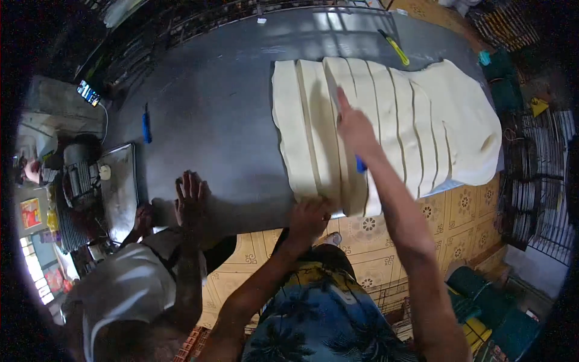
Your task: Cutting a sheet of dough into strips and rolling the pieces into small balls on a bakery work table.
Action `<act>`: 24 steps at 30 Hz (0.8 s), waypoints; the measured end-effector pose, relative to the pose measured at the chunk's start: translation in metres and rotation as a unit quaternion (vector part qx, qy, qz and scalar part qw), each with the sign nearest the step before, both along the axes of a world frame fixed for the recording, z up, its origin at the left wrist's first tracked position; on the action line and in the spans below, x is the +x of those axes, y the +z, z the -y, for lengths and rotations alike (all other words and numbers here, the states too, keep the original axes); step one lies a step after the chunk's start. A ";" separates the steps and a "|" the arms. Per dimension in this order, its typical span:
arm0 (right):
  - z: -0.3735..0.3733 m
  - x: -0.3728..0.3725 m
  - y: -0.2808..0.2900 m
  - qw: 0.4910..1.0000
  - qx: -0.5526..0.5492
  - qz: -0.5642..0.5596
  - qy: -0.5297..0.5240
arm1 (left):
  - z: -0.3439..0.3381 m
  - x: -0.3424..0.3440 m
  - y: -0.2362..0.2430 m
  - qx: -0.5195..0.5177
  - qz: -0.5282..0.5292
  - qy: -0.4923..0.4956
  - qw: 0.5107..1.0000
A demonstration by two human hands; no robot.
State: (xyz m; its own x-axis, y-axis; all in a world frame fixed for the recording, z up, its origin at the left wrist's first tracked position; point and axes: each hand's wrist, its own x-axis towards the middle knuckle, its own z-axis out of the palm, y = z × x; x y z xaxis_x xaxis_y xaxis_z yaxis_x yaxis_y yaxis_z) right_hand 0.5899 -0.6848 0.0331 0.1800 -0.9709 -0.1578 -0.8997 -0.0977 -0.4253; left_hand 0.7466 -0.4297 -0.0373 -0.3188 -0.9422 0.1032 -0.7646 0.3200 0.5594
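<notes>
A large sheet of pale dough (386,114) lies on the dark table, slit into several long strips on its left side and uncut on its right. My right hand (356,130) is closed round a knife with a blue handle (360,164), its index finger stretched along the back of the blade. The blade (332,87) lies at a slit near the far edge of the dough. My left hand (310,217) rests at the near end of the leftmost strips, its fingers laid on the dough by the table edge.
A co-worker's hand (191,194) lies on the table (235,120) to my left. A blue cutter (146,123) and a metal tray (120,181) are farther left. Beyond the dough lies a yellow-green cutter (397,49). Stacked trays (552,169) stand at right.
</notes>
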 end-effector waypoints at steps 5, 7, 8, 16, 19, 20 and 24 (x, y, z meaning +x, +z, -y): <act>0.145 0.043 -0.040 0.999 -0.018 -0.028 0.022 | -0.002 0.003 0.012 0.035 -0.001 0.032 0.999; 0.156 0.043 -0.057 0.997 -0.042 -0.046 0.052 | -0.005 0.000 0.012 0.061 -0.010 0.035 0.997; 0.151 0.041 -0.062 0.992 -0.080 -0.054 0.075 | -0.006 -0.001 0.011 0.050 -0.004 0.038 0.998; -0.115 -0.024 -0.040 0.993 0.051 0.023 0.106 | -0.005 -0.014 0.000 -0.023 0.001 0.081 0.996; -0.256 -0.052 -0.034 0.995 -0.001 0.036 0.096 | -0.011 -0.022 0.010 -0.008 -0.014 0.106 0.994; -0.294 -0.061 -0.033 0.995 0.058 0.002 0.077 | -0.013 -0.022 0.015 -0.045 -0.043 0.097 0.993; -0.377 -0.102 -0.010 0.991 0.113 0.027 0.068 | -0.001 -0.010 0.028 -0.034 -0.195 0.178 0.964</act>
State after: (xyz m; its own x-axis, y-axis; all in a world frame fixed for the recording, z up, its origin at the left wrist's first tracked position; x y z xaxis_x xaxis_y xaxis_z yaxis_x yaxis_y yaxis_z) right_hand 0.4875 -0.3076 0.0233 0.3212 -0.8780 -0.3548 -0.8603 -0.1138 -0.4970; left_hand 0.7364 -0.4282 -0.0090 0.0983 -0.9717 0.2149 -0.5679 0.1226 0.8139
